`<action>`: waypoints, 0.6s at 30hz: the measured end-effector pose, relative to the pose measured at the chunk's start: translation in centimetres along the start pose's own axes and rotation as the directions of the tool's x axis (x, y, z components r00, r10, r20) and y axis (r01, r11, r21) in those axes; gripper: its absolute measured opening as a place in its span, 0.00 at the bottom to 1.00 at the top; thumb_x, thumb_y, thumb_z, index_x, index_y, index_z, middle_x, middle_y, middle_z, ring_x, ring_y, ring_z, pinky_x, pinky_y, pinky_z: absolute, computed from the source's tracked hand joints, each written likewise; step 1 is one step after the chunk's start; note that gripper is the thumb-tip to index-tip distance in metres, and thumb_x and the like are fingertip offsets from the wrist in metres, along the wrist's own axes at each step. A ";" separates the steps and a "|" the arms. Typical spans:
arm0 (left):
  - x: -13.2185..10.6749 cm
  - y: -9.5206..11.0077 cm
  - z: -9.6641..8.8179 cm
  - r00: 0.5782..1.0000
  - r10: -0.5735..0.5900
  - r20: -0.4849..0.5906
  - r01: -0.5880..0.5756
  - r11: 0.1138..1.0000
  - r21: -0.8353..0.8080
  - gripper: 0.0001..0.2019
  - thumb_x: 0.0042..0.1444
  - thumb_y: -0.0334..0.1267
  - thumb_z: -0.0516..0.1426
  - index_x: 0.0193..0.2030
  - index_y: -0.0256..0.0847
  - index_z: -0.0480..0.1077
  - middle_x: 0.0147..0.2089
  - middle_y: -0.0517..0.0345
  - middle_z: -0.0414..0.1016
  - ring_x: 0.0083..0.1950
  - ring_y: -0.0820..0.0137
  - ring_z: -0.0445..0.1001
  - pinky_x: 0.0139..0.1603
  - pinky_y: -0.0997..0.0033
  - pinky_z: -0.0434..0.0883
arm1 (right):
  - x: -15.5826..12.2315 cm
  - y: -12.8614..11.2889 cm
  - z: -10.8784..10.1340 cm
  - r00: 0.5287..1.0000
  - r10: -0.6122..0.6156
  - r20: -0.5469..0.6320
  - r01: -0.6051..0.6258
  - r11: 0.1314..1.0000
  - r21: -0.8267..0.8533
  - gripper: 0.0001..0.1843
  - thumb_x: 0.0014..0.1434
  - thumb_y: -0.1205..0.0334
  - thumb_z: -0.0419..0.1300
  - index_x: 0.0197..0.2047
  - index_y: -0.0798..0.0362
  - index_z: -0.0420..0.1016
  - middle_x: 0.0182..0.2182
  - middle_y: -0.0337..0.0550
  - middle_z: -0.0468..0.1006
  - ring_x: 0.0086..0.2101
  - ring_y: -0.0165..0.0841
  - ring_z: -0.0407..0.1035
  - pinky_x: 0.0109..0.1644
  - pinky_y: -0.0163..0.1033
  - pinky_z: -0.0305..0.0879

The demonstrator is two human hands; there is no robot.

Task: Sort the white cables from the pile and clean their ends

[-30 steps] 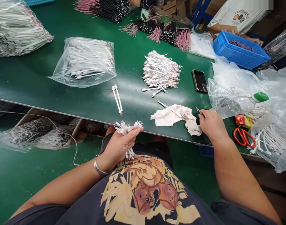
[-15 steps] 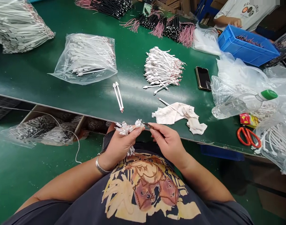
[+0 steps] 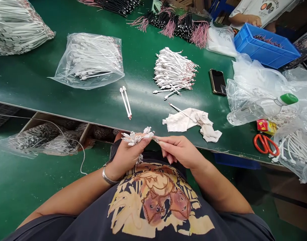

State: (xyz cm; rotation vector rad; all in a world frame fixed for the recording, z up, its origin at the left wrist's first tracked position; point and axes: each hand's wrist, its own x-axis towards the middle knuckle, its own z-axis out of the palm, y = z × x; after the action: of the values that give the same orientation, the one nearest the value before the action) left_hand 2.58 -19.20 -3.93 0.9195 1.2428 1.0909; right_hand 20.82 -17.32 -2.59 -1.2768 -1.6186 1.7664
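Observation:
My left hand (image 3: 130,152) is closed around a bundle of short white cables (image 3: 131,138), their connector ends sticking out above the fist and more ends showing below it. Between its thumb and forefinger one white connector points to the right. My right hand (image 3: 180,150) pinches a small, thin, metallic-looking piece (image 3: 156,140) against that connector; its exact kind is too small to make out. Both hands meet just in front of the table edge. Beyond them lie two loose white cables (image 3: 125,102) and a crumpled white cloth (image 3: 181,120) with one cable across it.
A pile of white cables (image 3: 175,70) and a bagged bundle (image 3: 93,57) lie on the green table (image 3: 140,67). To the right are a phone (image 3: 217,82), a plastic bottle (image 3: 256,109), red-handled scissors (image 3: 266,145) and a blue bin (image 3: 265,50). A person stands behind the bin.
My right hand has turned slightly, its lower fingers now more visible, and the small piece has shifted downward at the connector. My left hand still grips the bundle.

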 end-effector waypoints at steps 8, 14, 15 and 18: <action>0.1 -1.0 -0.2 0.997 -0.072 -0.002 0.072 0.993 -0.090 0.10 0.50 0.41 0.62 0.35 0.37 0.77 0.26 0.59 0.68 0.24 0.79 0.55 0.22 0.76 0.53 | -0.2 0.2 0.3 0.947 -0.186 -0.260 0.114 0.956 -0.270 0.20 0.62 0.54 0.52 0.54 0.47 0.72 0.29 0.41 0.74 0.22 0.25 0.64 0.29 0.34 0.66; 0.0 -0.6 -0.1 0.999 -0.046 0.005 0.046 0.999 -0.024 0.09 0.51 0.41 0.61 0.33 0.37 0.76 0.29 0.57 0.71 0.25 0.77 0.60 0.23 0.75 0.57 | -0.5 -0.2 0.2 0.985 -0.098 -0.140 0.081 0.989 -0.126 0.20 0.61 0.52 0.53 0.54 0.48 0.72 0.26 0.39 0.72 0.19 0.25 0.64 0.23 0.32 0.62; 0.0 -0.3 -0.2 1.000 -0.018 0.018 0.018 1.000 0.005 0.09 0.51 0.41 0.61 0.35 0.38 0.76 0.31 0.57 0.72 0.26 0.76 0.62 0.25 0.75 0.59 | -0.5 -0.2 0.1 0.992 -0.055 -0.114 0.051 0.998 -0.033 0.21 0.61 0.51 0.53 0.54 0.48 0.72 0.24 0.38 0.71 0.18 0.24 0.63 0.20 0.30 0.59; 0.3 1.2 -1.7 0.996 0.080 0.047 -0.085 0.990 0.116 0.23 0.48 0.38 0.63 0.53 0.42 0.69 0.35 0.57 0.74 0.32 0.73 0.68 0.32 0.74 0.65 | -0.6 -0.1 -0.3 0.987 -0.021 -0.160 0.035 0.995 0.089 0.21 0.60 0.50 0.54 0.53 0.49 0.72 0.24 0.36 0.69 0.18 0.23 0.63 0.20 0.29 0.57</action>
State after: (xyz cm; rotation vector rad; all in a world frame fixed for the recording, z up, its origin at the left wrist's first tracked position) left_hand 0.76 -18.69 -3.07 1.0873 1.2538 1.0661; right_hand 21.37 -17.65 -2.28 -1.3106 -1.4444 1.6563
